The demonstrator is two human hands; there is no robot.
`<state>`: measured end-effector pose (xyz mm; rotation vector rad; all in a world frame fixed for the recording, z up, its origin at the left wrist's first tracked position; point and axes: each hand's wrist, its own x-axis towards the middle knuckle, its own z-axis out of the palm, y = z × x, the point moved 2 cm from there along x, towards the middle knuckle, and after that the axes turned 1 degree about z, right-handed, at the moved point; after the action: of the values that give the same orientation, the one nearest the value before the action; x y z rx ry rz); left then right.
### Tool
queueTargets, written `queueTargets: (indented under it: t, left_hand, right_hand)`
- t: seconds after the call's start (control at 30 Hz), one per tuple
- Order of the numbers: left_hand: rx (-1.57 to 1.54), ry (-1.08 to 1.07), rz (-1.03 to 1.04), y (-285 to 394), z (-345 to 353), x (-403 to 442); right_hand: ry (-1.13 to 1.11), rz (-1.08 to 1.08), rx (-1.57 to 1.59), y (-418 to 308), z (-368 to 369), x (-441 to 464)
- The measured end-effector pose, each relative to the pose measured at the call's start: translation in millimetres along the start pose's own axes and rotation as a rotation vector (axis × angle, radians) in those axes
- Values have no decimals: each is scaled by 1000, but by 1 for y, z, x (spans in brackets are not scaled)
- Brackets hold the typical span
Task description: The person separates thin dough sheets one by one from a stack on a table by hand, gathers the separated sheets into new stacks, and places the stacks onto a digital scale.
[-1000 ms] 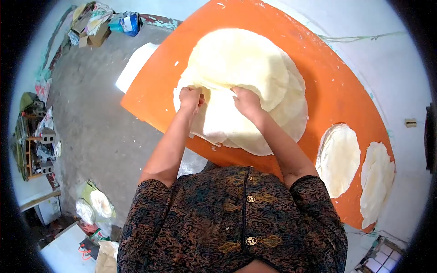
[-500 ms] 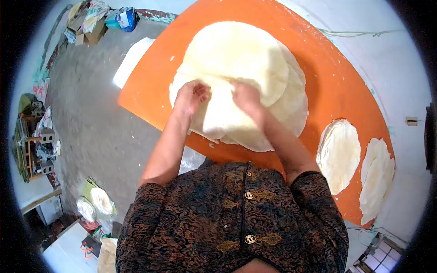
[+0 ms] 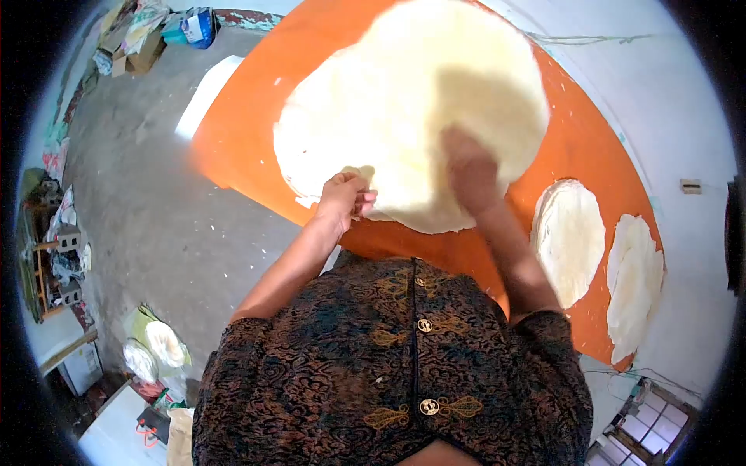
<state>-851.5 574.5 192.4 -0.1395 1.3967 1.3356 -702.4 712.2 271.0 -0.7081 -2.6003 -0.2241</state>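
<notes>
A large, thin, pale round flatbread sheet lies spread on the orange board, covering the stack under it. My left hand is at its near-left edge, fingers curled and pinched at the margin of the sheet. Over the right part of the same sheet is my right hand, smeared by motion, so its fingers cannot be made out. A dark shadow falls on the sheet just beyond that hand.
On the right of the orange board lie two more piles of flatbread, a nearer stack and an outer one. The grey floor stretches to the left, with a cardboard box and bags by the wall.
The top sheet's near edge has come toward my body, and it now covers the layers beneath. My left hand has moved nearer to me; my right hand has moved right. The view has shifted slightly.
</notes>
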Motion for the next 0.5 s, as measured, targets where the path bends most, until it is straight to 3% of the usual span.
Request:
queueTargets:
  t: [0.03,0.07,0.1,0.2,0.23,0.33,0.43,0.5]
  left_hand:
    - [2,-4,-11,-2,1,0]
    - [5,-7,-23,-5,2,1]
    - [11,-7,-38,-8,1,1]
    - [120,-60,-77,-14,-5,15]
    - [76,-109,-175,-13,-6,19]
    - [64,-72,-82,-12,-2,19]
    - [13,-84,12,-18,-1,24]
    - [-109,-106,17,-22,5,27]
  right_hand:
    - [-351,118,-34,-13,16,-28]
    - [-406,131,68,-22,35,-54]
    - [-304,156,221,-37,38,-66]
    - [-186,195,221,-42,39,-76]
    - [-241,235,267,-41,32,-73]
    - [-151,219,230,-40,23,-69]
    - [-272,225,205,-48,30,-77]
    - [-202,215,199,-55,34,-83]
